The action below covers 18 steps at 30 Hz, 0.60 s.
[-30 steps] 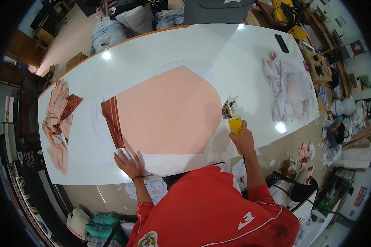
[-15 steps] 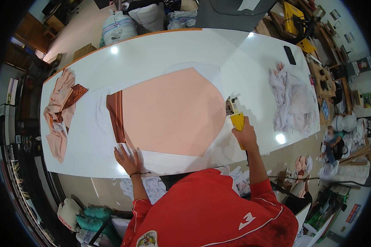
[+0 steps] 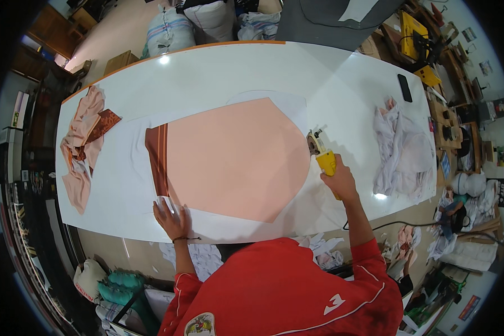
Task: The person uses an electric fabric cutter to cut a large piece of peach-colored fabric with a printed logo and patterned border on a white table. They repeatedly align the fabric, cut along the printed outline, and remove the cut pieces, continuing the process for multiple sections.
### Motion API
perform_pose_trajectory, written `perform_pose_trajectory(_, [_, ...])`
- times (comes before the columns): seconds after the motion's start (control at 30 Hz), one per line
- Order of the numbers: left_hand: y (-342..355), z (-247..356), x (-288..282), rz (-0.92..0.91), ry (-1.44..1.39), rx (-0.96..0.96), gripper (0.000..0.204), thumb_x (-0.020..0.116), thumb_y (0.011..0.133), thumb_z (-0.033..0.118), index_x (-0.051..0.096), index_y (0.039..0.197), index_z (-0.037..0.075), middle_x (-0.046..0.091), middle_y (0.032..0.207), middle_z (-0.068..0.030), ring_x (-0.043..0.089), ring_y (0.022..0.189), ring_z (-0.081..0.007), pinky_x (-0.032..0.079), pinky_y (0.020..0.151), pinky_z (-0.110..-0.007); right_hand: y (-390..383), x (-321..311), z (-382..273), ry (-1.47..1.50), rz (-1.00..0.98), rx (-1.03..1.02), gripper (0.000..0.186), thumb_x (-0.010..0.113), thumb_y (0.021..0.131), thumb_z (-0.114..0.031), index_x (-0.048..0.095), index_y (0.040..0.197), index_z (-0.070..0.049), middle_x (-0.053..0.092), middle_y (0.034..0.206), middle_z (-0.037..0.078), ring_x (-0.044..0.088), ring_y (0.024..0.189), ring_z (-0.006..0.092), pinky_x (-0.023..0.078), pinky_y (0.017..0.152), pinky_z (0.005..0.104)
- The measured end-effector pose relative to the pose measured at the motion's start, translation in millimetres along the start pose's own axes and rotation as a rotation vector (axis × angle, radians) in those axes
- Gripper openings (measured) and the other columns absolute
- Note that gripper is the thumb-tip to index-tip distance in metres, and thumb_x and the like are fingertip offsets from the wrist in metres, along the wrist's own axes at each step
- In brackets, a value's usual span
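Observation:
A peach fabric piece point(image 3: 235, 157) with a brown striped band point(image 3: 158, 159) along its left end lies flat over white fabric point(image 3: 134, 162) on the table. My left hand point(image 3: 173, 218) rests with fingers spread at the lower left corner, by the end of the band. My right hand point(image 3: 339, 178) is wrapped round the yellow handle of an electric fabric cutter point(image 3: 326, 162). The cutter's round head point(image 3: 313, 144) stands at the curved right edge of the peach piece. Whether its blade touches the cloth cannot be told.
The white table point(image 3: 207, 73) carries crumpled peach and brown fabric point(image 3: 84, 145) at left, crumpled white fabric point(image 3: 400, 151) at right and a black phone point(image 3: 405, 88). A black cord point(image 3: 397, 224) trails right from below my right arm. Stuffed sacks point(image 3: 171, 33) stand beyond the far edge.
The whole view has shifted and turned slightly. The cutter stays at the curved right edge, and my left hand keeps its place at the lower left corner. More of the cord shows.

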State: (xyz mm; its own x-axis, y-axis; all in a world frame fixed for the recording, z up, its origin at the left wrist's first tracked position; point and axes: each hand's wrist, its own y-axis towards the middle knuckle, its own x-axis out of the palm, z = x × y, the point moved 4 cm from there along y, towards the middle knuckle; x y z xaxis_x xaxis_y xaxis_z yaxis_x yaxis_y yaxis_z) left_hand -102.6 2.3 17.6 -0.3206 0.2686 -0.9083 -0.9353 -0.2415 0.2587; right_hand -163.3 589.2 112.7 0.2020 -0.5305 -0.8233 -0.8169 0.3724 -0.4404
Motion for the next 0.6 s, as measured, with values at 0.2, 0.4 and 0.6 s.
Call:
perform_pose_trajectory(0.2, [0,2,2,-0.039,0.067,-0.027,0.08,0.074,0.093,0.04,0.043,0.16,0.008,0.028,0.167,-0.0287,0.03,0.152,-0.0485,0.029,0.123,-0.061,29,-24,-20,-0.061,-0.059,-0.076,0.065,0.073,0.083,-0.032,0.047,0.139,-0.014,0.073,0.103,0.025,0.071,0.1,0.0489,0.057,0.083,0.056])
perform_pose_trajectory(0.4, [1,3,1,-0.067,0.085,-0.043,0.082,0.074,0.093,0.042,0.043,0.16,0.007,0.028,0.166,-0.0296,0.029,0.152,-0.0495,0.029,0.123,-0.062,70,-31,-30,-0.17,-0.109,-0.181,0.073,0.076,0.08,-0.033,0.046,0.145,-0.013,0.074,0.101,0.025,0.072,0.094,0.0471,0.058,0.083,0.053])
perform_pose_trajectory(0.6, [0,-1,2,-0.083,0.101,-0.033,0.081,0.073,0.094,0.045,0.043,0.159,0.007,0.028,0.167,-0.0294,0.029,0.152,-0.0494,0.028,0.123,-0.063,103,-34,-51,-0.243,-0.144,-0.241,0.071,0.076,0.08,-0.03,0.044,0.142,-0.015,0.073,0.101,0.023,0.071,0.097,0.0479,0.058,0.081,0.0567])
